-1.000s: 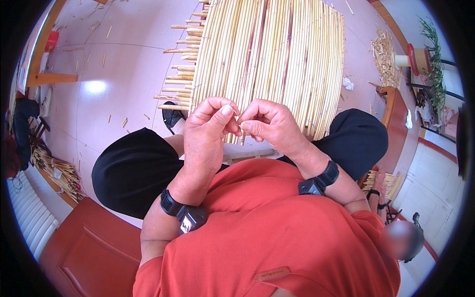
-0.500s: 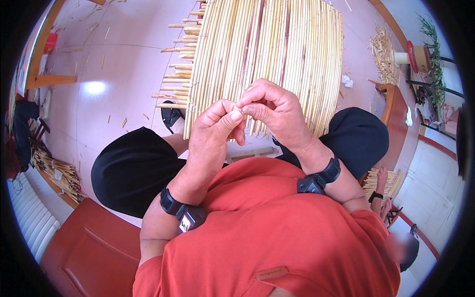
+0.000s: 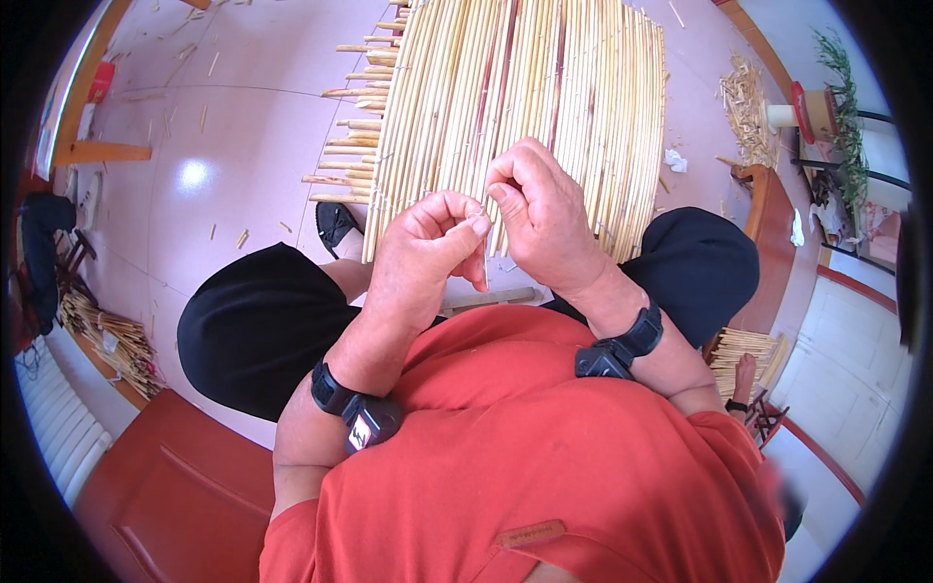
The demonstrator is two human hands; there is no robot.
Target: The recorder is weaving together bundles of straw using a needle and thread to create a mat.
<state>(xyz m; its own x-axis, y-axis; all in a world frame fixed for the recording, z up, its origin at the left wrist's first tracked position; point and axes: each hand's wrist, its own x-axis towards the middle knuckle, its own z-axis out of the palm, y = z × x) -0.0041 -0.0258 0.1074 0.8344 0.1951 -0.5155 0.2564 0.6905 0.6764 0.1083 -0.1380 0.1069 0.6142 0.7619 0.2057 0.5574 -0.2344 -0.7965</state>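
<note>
My left hand [image 3: 420, 251] is closed in a pinch, thumb against forefinger, on a thin white thread [image 3: 486, 268] whose end hangs below the fingertips. Close beside it, a small gap away, my right hand [image 3: 547, 216] is also closed, thumb pressed to the curled forefinger. Whatever lies between those right fingertips is too small to make out. Beyond and under both hands stretches a mat of pale stalks [image 3: 447, 107] laid side by side, with a few dark red ones among them. Several uneven stalk ends [image 3: 355, 92] stick out along its left side.
Stalk scraps [image 3: 243, 236] are scattered on the pale tiled floor [image 3: 253, 136]. Bundles of stalks lie at the left [image 3: 109, 330] and right [image 3: 743, 355]. A wooden bench [image 3: 768, 228] stands at my right, with a spool [image 3: 814, 109] farther off. Another person's arm [image 3: 744, 374] shows at lower right.
My hands were touching at the fingertips and have now come apart, the right one moving slightly up and away. The thread below my left fingers now shows.
</note>
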